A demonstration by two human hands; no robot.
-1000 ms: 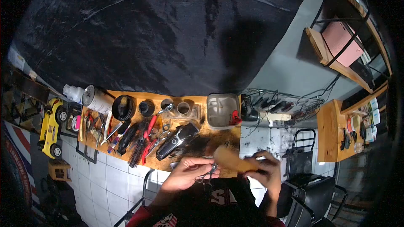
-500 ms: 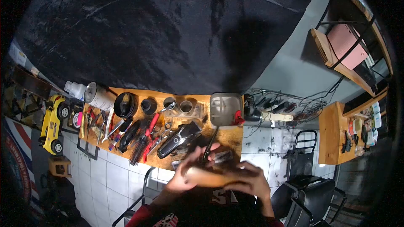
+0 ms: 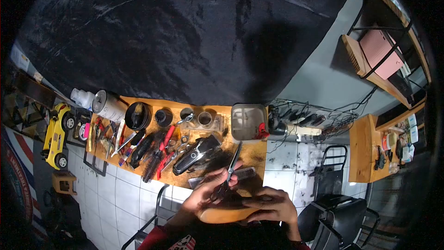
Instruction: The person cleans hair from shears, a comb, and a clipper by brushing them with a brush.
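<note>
My left hand is closed around the handle end of a pair of scissors, whose blades point away from me over the table. My right hand grips a brush with an orange-brown wooden back. Its dark side faces the scissors, right beside their handles. Just beyond my hands lies a comb, partly covered by my left fingers. Black hair clippers rest on the tabletop to the left, and a grey tray with a red item in it stands at the back right.
Along the wooden table are a round brush, a black bowl, a metal cup and a spray can. A yellow toy car is at far left. Tangled cables and a black chair are at right.
The brush has dropped slightly toward me and is less blurred. In my left hand, the scissors now show clearly, blades pointing forward. Things on the table stay put.
</note>
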